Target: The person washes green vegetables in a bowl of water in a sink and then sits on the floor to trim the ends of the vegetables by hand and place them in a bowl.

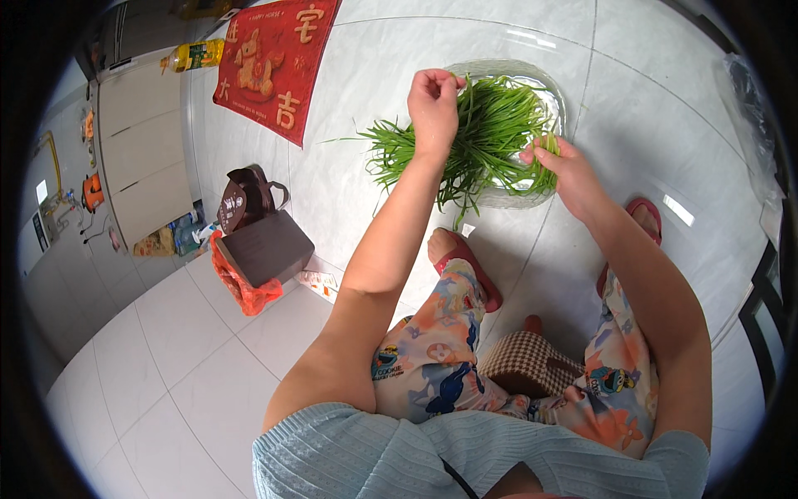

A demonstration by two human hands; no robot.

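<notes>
A large heap of long green leafy stalks, likely Chinese chives (499, 118), lies across a clear plastic tub (536, 198) on the floor, with many leaves hanging over its left side. My left hand (434, 103) is at the heap's upper left, its fingers curled, thumb and forefinger pinched together by a leaf at the tub's rim. My right hand (564, 165) is at the tub's right edge, closed around a small bunch of stalks (547, 153) with their pale ends up.
A red mat (268, 68) and an oil bottle (196, 55) lie at the upper left. A brown bin (268, 246) with a red bag stands left of me. My slippered feet flank the area below the tub; a checked stool (523, 362) is beneath me.
</notes>
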